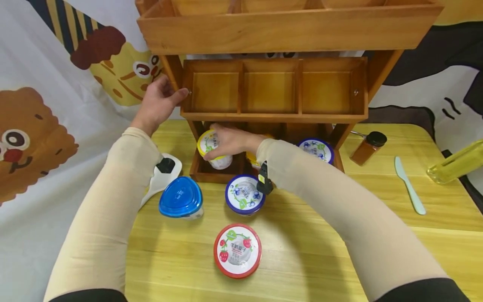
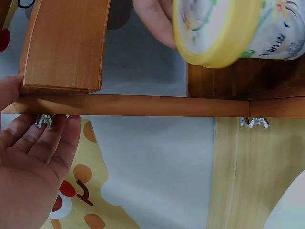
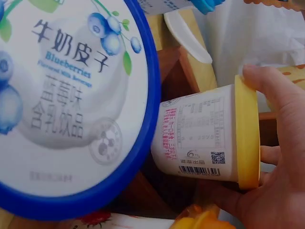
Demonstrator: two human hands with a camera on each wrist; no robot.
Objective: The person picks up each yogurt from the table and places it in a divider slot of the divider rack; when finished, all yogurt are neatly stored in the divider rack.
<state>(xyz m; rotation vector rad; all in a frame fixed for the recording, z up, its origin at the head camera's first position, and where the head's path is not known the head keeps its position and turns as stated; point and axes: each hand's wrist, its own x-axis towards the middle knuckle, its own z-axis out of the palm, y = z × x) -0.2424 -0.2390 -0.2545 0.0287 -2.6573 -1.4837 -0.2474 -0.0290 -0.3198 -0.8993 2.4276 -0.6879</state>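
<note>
My right hand [image 1: 230,141] grips a yellow-lidded tub [image 1: 220,162] by its lid, at the left compartment of the rack's bottom tier. The right wrist view shows that tub [image 3: 200,136] tilted, with fingers and thumb around the lid rim. My left hand [image 1: 158,102] holds the left side of the wooden rack [image 1: 279,33]; in the left wrist view its thumb and fingers lie on opposite sides of the side board [image 2: 143,105]. A blue-rimmed blueberry tub [image 1: 245,195] stands before the rack, and another blueberry tub [image 1: 316,150] sits in the bottom tier's right part.
A red-rimmed tub [image 1: 237,251] stands nearer me. To the left are a blue-lidded container [image 1: 181,197] and a white utensil [image 1: 162,180]. At right are a dark-capped jar [image 1: 367,149], a pale green knife [image 1: 409,184] and a yellow bottle [image 1: 456,163]. My right wrist partly hides something yellow-orange.
</note>
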